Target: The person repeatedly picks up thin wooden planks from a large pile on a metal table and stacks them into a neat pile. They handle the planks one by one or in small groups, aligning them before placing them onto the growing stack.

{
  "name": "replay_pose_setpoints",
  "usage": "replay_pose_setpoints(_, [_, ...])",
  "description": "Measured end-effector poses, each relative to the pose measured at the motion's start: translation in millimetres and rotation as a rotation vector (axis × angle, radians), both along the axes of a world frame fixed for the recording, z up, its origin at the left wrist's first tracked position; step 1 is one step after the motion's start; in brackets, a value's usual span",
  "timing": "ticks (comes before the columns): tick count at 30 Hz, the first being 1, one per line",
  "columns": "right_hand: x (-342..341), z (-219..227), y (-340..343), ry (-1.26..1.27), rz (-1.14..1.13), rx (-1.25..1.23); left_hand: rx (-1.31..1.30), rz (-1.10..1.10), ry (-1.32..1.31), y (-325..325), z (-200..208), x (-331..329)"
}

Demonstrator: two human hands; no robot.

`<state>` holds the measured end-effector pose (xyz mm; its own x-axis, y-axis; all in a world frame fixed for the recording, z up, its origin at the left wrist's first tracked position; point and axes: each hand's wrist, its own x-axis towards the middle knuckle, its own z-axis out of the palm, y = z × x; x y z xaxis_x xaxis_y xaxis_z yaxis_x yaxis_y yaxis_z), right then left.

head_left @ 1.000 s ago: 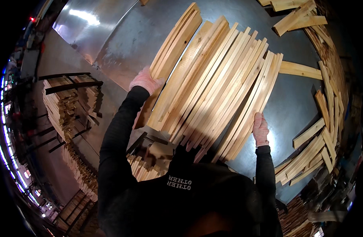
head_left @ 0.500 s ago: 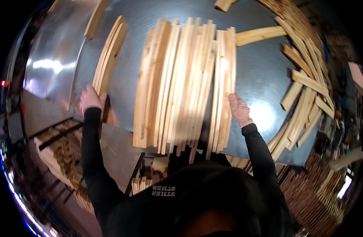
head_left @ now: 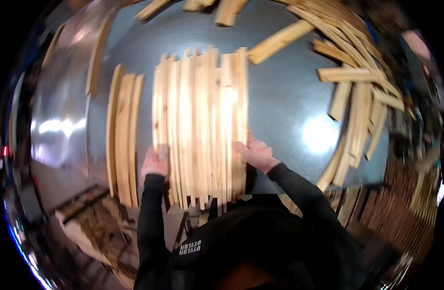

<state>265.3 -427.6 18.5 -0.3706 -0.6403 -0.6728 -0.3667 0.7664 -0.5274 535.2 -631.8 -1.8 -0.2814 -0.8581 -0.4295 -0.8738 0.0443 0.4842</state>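
A row of long, narrow wooden strips point(head_left: 200, 125) lies side by side on the metal table, their ends uneven. At its left edge, near the close end, my left hand point(head_left: 155, 161) presses against the outer strip with the thumb up. My right hand point(head_left: 256, 153) grips the opposite edge, its thumb over the top and its fingers along the outer side. Between them the hands hold the row from both sides. Left of it, a few wider wooden boards point(head_left: 125, 137) lie apart from the row, untouched.
Loose boards point(head_left: 360, 121) lie heaped along the right side of the metal table point(head_left: 289, 101). A single board point(head_left: 280, 41) angles away beyond the row. More pieces lie at the far edge. Stacked wood point(head_left: 86, 227) stands below at left, and a large stack point(head_left: 401, 208) at right.
My left hand has left the separate boards and come right to the row's left edge. My right hand now wraps the row's right edge. The wider boards now lie apart at left.
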Motion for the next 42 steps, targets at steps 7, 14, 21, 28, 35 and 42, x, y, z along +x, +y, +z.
replay_pose_setpoints(7, [13.5,-49.4,25.8,0.108,-0.037,-0.200,-0.375,-0.120,0.131,-59.8,-7.1,63.7])
replay_pose_setpoints(14, [21.7,-64.1,35.0,0.171,-0.036,-0.295,-0.644,-0.163,-0.588,-86.7,3.0,100.8])
replay_pose_setpoints(21, [20.3,-67.0,28.7,0.045,-0.108,-0.267,-0.458,-0.284,-0.374,-119.2,-29.1,128.9])
replay_pose_setpoints(28, [-99.2,-19.8,-27.1,0.949,0.100,-0.500,-0.336,-0.368,-0.702,-92.8,5.0,111.8])
replay_pose_setpoints(35, [-191.4,-22.3,-44.9,0.905,0.667,-0.086,-0.216,-0.329,-0.507,-124.1,-34.4,134.8])
replay_pose_setpoints(42, [-168.6,-14.2,65.5,0.685,0.565,-0.021,-0.065,-0.180,0.025,-178.9,-99.8,224.7])
